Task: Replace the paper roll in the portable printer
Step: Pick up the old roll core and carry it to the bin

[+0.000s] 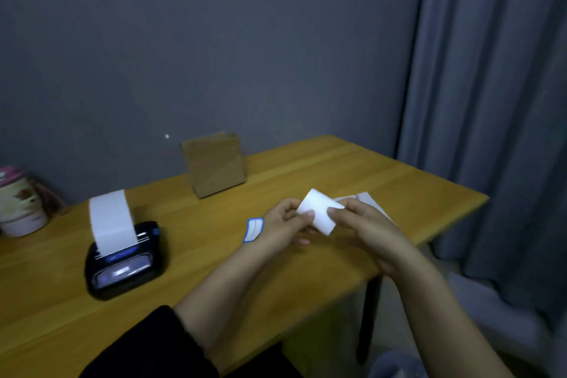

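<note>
A white paper roll (319, 210) is held above the wooden table (306, 169), right of centre. My left hand (283, 222) grips its left end and my right hand (365, 225) grips its right end, thumbs on top. The black portable printer (122, 264) sits at the left of the table. A white paper strip (111, 221) stands up out of its slot and curls back. The printer lies well to the left of both hands.
A brown cardboard box (214, 164) stands at the back near the grey wall. A blue-edged label (253, 229) lies by my left wrist. White sheets (372, 201) lie behind my right hand. A patterned tin (20, 201) sits far left. A grey curtain (491, 101) hangs at right.
</note>
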